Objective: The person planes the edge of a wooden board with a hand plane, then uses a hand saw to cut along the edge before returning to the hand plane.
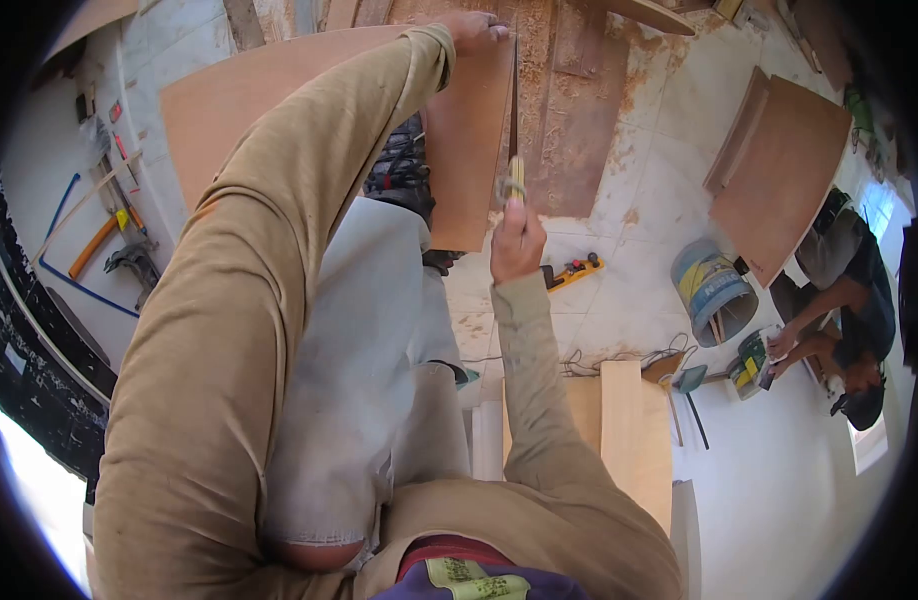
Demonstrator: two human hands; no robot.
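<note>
My right hand [519,240] is closed round the pale wooden handle of a handsaw [515,110]. Its long dark blade is seen edge-on and points away from me, along the right edge of a brown wooden board [469,170]. At the board's far edge, my left hand [474,32] grips it with bent fingers, close to the blade's tip. A dark shoe [399,165] presses on the board between my arms. More brown planks [584,130] with shavings and sawdust lie beneath and to the right of the blade.
A yellow hand plane [576,271] lies right of my right wrist. Farther right stand a bucket [714,290] and leaning brown panels [779,160], with another person [849,300] crouching there. A hammer [134,265] and other tools lie left. Cables [619,362] and light planks [634,430] are nearer me.
</note>
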